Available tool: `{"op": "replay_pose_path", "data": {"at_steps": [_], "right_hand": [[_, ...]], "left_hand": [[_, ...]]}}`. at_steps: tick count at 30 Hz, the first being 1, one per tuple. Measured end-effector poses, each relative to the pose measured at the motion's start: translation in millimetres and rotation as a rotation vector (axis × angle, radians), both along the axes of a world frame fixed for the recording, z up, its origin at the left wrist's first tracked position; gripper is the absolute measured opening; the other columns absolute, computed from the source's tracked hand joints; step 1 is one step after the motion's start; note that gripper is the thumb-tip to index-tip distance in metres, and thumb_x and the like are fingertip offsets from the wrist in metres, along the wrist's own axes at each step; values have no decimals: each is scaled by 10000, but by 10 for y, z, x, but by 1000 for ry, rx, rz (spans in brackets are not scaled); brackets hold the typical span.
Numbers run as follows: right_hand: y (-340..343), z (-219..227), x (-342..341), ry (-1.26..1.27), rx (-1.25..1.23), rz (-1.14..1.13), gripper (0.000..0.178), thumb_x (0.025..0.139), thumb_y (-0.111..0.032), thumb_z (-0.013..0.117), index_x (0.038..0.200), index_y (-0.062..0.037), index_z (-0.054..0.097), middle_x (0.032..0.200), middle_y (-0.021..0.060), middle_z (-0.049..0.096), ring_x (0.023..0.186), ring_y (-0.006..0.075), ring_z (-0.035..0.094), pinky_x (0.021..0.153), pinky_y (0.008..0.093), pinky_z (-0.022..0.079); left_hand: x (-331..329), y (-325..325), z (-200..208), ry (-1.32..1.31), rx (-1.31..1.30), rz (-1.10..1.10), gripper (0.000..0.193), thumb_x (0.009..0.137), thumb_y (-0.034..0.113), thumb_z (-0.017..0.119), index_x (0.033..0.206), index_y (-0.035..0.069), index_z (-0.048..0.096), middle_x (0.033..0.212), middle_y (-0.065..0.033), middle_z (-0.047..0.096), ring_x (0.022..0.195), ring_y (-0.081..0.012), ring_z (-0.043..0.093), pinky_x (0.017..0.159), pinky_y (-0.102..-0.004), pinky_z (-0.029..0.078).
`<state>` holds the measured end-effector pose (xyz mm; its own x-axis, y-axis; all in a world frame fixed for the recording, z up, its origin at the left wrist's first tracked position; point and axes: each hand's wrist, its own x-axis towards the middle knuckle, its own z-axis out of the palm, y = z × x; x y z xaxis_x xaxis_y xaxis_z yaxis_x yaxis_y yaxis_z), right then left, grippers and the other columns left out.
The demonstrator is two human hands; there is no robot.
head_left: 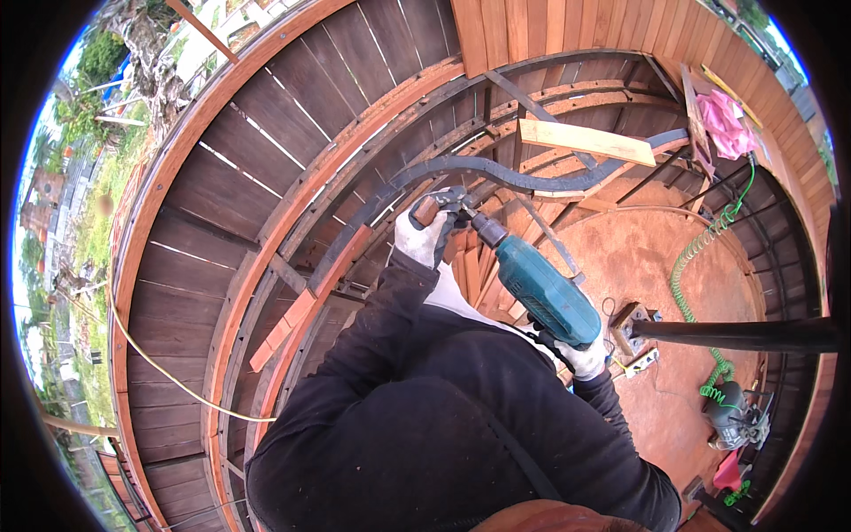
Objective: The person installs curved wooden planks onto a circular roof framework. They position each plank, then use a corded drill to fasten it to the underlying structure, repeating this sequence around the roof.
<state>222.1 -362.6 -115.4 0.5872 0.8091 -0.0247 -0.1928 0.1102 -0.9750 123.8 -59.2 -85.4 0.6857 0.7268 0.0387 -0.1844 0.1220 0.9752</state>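
Note:
A teal power drill (542, 288) lies across the middle of the view, its dark chuck (487, 229) pointing up and to the left. My right hand (583, 356), in a white and dark work glove, is closed around the rear handle of the drill. Beyond the chuck, my gloved left hand (421, 232) has its fingers bent around a small brown wooden piece (426, 210), right beside the drill's tip. The bit itself is hard to make out. Just past the left hand runs a dark curved bar (483, 168) of the frame.
Curved slatted walls (266, 133) surround me. A loose pale board (585, 142) rests across the frame. To the right are a pink cloth (725, 124), green coiled hose (681, 270), black pole (745, 335), power strip (640, 362) and circular saw (731, 421).

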Motion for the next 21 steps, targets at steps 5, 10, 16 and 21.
{"op": "replay_pose_path", "data": {"at_steps": [5,10,16,21], "right_hand": [[187,154,-43,293,111,99,1081,586,-298,871,1444,28,301,1315,160,544,1203,271,549,1048,383,399],[193,197,-34,223,26,57,817,700,-253,768,1367,41,401,1205,192,607,1014,263,661,861,370,539],[206,161,-37,287,188,-55,653,766,-209,701,1320,27,447,1161,180,616,982,284,664,802,371,556],[187,127,-87,359,231,-169,778,756,-420,792,1322,1,465,1169,147,609,968,272,656,718,351,556]], "left_hand": [[83,6,142,36,-67,-39,258,902,16,562,1148,-39,618,1057,-86,674,919,-125,637,815,-241,506],[206,38,191,-38,42,-112,299,895,32,579,1185,-39,590,1087,-95,668,937,-137,647,825,-256,526],[319,-59,268,-174,-47,-197,382,906,84,615,1258,-41,534,1124,-131,651,941,-183,669,826,-294,556],[267,23,-44,-156,-306,-75,254,951,230,566,1101,24,572,909,-64,636,792,-187,641,771,-353,559]]}}
